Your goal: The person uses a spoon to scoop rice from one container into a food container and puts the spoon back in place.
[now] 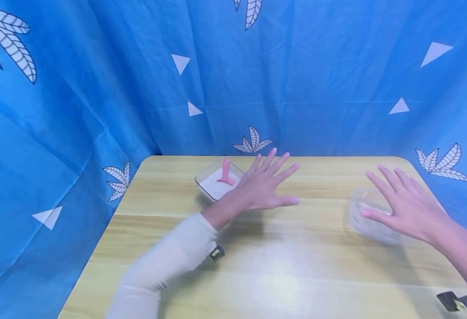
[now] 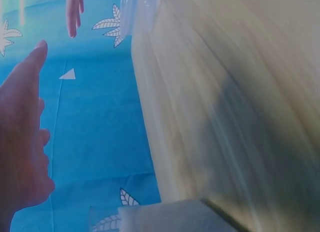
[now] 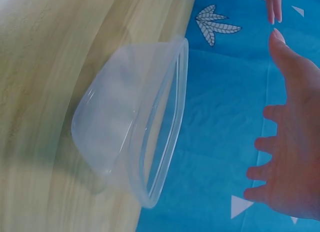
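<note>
Both hands are spread flat, grasping nothing. The left hand (image 1: 263, 186) hovers beside the powder container (image 1: 217, 182) holding a pink scoop (image 1: 226, 173); the right hand (image 1: 406, 206) hovers over the empty container (image 1: 371, 217). Risk: a sideways knock may spill powder.

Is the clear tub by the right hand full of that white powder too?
No: the clear tub looks empty, and the right hand hovers open above it.

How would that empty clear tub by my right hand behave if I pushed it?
The tub looks thin, clear plastic with nothing in it, so it is probably light and would slide easily on the smooth table. Its low, wide shape should resist tipping. The walls may flex if squeezed.
</note>
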`<action>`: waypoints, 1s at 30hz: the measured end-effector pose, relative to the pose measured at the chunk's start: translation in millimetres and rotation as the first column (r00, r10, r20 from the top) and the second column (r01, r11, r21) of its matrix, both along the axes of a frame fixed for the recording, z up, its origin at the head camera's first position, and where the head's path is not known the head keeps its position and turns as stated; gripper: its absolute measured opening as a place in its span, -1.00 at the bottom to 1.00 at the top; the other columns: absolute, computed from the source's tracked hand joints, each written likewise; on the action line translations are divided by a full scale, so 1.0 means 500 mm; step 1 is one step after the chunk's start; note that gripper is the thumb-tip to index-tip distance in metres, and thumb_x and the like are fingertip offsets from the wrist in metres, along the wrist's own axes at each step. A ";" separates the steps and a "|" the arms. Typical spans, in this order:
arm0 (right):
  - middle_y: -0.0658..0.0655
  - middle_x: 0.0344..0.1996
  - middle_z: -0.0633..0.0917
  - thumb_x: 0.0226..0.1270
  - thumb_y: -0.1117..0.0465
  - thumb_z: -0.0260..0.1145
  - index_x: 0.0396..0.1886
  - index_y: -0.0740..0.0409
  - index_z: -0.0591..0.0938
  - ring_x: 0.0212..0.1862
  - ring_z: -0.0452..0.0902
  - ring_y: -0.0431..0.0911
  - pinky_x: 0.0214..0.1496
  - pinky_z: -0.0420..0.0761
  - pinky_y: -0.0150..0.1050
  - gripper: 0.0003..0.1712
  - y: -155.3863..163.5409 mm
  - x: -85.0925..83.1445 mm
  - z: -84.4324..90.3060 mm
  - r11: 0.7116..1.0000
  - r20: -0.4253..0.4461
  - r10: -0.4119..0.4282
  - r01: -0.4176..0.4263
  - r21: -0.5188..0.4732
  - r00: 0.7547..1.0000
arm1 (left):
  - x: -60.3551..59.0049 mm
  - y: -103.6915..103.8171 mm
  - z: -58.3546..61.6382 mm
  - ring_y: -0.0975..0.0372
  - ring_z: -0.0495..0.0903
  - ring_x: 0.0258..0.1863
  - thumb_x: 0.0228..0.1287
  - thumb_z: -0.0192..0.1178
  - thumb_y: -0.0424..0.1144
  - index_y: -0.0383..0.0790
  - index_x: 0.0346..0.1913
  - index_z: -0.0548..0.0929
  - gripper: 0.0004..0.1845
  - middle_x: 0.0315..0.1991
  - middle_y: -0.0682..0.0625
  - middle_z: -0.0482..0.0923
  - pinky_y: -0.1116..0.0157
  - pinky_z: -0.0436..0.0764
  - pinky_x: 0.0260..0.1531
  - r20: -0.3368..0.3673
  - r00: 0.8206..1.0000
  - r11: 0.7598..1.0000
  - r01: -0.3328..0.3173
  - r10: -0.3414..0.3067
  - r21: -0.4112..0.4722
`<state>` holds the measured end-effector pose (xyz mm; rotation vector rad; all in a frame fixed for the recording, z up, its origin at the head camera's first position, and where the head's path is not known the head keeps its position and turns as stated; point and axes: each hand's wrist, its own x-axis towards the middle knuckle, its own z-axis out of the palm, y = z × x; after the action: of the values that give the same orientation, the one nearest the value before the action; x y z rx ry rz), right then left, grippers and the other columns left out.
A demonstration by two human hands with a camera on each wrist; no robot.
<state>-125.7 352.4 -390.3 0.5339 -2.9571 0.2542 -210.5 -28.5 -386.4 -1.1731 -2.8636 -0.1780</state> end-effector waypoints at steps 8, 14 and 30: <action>0.43 0.66 -0.02 0.29 -0.29 0.40 0.71 0.01 0.00 0.61 -0.23 0.56 0.64 -0.49 0.32 0.20 0.018 0.004 -0.013 1.000 -0.003 -0.032 0.032 -0.002 0.999 | 0.004 0.012 -0.009 0.02 -0.51 0.71 0.29 -0.25 0.67 0.40 0.66 -0.25 -0.01 0.71 0.16 -0.48 -0.18 -0.38 0.63 0.006 1.000 1.000 0.024 -0.024 -0.004; 0.43 0.67 -0.09 0.31 -0.27 0.39 0.71 0.04 -0.03 0.63 -0.34 0.53 0.63 -0.63 0.20 0.20 0.034 0.012 -0.023 0.999 0.012 -0.046 0.046 -0.023 0.999 | 0.003 0.022 -0.012 0.07 -0.59 0.69 0.29 -0.26 0.67 0.44 0.64 -0.31 -0.02 0.70 0.17 -0.51 -0.18 -0.37 0.63 0.009 1.000 1.000 0.018 -0.017 -0.018; 0.46 0.66 -0.18 0.37 -0.28 0.34 0.71 0.10 -0.10 0.62 -0.47 0.52 0.54 -0.53 0.46 0.21 0.052 0.020 -0.035 0.995 0.056 -0.102 0.103 -0.013 0.993 | -0.001 0.055 -0.024 0.08 -0.61 0.69 0.28 -0.33 0.69 0.50 0.60 -0.43 -0.03 0.65 0.22 -0.64 -0.16 -0.38 0.64 0.031 1.000 0.999 0.004 -0.002 -0.050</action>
<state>-115.5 378.5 -407.7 0.3776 -3.0218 0.2864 -211.0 -1.1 -398.5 -1.1937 -2.9092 -0.1268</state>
